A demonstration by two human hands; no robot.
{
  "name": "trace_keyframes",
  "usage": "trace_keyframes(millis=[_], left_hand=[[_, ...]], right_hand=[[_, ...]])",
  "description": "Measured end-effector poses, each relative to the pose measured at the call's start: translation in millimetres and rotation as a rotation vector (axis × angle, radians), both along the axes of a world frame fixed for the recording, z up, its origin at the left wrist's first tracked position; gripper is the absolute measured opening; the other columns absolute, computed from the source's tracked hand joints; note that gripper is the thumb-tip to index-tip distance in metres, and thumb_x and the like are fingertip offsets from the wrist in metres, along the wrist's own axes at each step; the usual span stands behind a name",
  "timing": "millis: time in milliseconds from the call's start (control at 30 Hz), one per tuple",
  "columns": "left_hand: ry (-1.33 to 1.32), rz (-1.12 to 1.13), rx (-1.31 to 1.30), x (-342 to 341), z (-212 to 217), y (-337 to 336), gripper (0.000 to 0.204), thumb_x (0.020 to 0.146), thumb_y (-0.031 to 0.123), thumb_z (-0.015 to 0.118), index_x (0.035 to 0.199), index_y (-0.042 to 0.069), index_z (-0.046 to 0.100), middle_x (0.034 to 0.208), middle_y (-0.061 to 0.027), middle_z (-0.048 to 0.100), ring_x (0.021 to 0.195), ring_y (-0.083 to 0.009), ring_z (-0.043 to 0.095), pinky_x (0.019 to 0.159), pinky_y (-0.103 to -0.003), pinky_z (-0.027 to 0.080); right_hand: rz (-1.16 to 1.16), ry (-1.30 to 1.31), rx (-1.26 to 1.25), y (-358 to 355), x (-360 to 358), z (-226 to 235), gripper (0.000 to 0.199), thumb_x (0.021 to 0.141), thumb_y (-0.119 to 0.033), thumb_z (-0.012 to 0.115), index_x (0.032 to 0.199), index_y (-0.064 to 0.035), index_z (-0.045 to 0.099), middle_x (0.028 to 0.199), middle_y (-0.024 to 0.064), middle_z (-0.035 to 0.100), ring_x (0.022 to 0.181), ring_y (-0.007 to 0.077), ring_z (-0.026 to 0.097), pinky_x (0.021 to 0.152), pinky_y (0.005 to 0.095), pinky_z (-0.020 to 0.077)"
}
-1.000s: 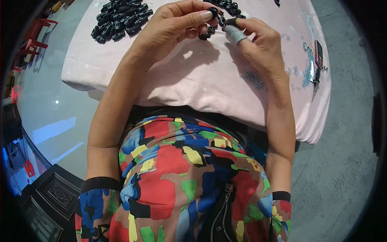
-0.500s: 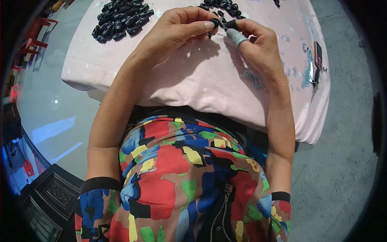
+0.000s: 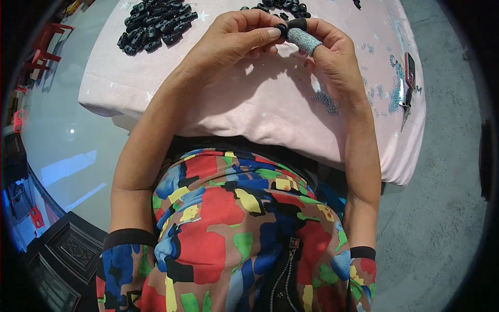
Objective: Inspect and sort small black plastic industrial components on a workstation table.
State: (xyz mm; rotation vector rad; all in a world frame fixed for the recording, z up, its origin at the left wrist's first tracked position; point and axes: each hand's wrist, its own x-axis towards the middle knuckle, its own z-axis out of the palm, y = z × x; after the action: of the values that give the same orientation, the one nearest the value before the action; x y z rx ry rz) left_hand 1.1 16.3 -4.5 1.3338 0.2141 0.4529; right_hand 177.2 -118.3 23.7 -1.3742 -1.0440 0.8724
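Fingers of my left hand (image 3: 226, 44) pinch a small black piece (image 3: 283, 30) at the frame's upper centre; those of my right hand (image 3: 335, 58) sit close beside it, but I cannot tell whether they grip it. Black pieces (image 3: 153, 27) lie heaped at upper left on the pink-covered surface (image 3: 106, 86).

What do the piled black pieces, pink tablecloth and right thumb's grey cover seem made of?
Piled black pieces: probably hard plastic, semi-gloss, with small highlights.
Pink tablecloth: apparently fabric, matte, with soft folds.
Grey cover: perhaps cloth or tape, matte, speckled; exact material unclear.
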Motion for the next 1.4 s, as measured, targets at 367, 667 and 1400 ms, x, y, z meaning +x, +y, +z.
trace_keyframes(millis=[367, 667, 1400], left_hand=[[0.012, 0.015, 0.031, -1, 0, 3, 0.026, 0.102, 0.021, 0.067, 0.124, 0.006, 0.068, 0.103, -0.0009, 0.073, 0.086, -0.0029, 0.064, 0.076, -0.015, 0.052], [0.042, 0.047, 0.041, -1, 1, 0, 0.026, 0.101, 0.02, 0.068, 0.122, 0.005, 0.07, 0.101, -0.0013, 0.073, 0.085, -0.0037, 0.064, 0.075, -0.015, 0.051], [0.094, 0.053, 0.182, -3, 7, -8, 0.027, 0.098, 0.021, 0.073, 0.12, 0.006, 0.073, 0.097, 0.0044, 0.072, 0.082, -0.0013, 0.061, 0.071, -0.016, 0.047]], right_hand=[[-0.075, -0.173, 0.027, -1, -12, 10, 0.021, 0.092, 0.003, 0.066, 0.11, 0.0, 0.074, 0.093, 0.0007, 0.073, 0.08, 0.0023, 0.062, 0.066, 0.018, 0.0491], [-0.099, -0.135, 0.021, -5, 7, 0, 0.023, 0.093, -0.004, 0.07, 0.116, -0.0059, 0.074, 0.098, -0.0007, 0.075, 0.08, 0.0021, 0.063, 0.065, 0.0175, 0.0496], [-0.046, -0.201, 0.014, -9, 11, 5, 0.028, 0.091, 0.002, 0.062, 0.116, -0.0019, 0.073, 0.1, 0.004, 0.075, 0.088, 0.0087, 0.068, 0.073, 0.024, 0.0566]])
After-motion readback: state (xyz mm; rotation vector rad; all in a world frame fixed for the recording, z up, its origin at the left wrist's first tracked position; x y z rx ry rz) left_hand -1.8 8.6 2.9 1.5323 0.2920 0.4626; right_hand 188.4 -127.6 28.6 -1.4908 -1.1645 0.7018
